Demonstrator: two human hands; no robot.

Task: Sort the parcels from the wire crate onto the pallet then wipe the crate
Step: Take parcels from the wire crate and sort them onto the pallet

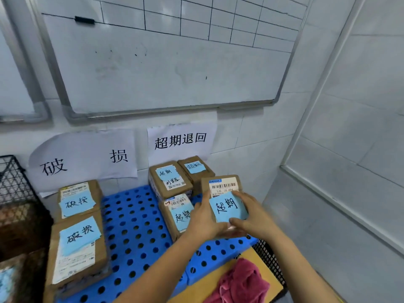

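Observation:
Both my hands hold one brown parcel (223, 186) with a barcode label and a blue note, just above the right side of the blue perforated pallet (135, 226). My left hand (204, 217) grips its left edge and my right hand (253, 217) grips its right and near edge. Three more brown parcels with blue notes stand beside it at the pallet's back right: parcel (168, 178), parcel (195, 168) and parcel (178, 213). Two larger parcels, one (77, 200) behind the other (76, 248), lie on the pallet's left side. A black wire crate (270, 256) shows at lower right.
A pink cloth (240, 283) lies on a yellow board (260, 259) inside the crate at lower right. Another black wire crate (11, 178) stands at the left. Two paper signs (83, 158) hang on the tiled wall under a whiteboard (166, 62).

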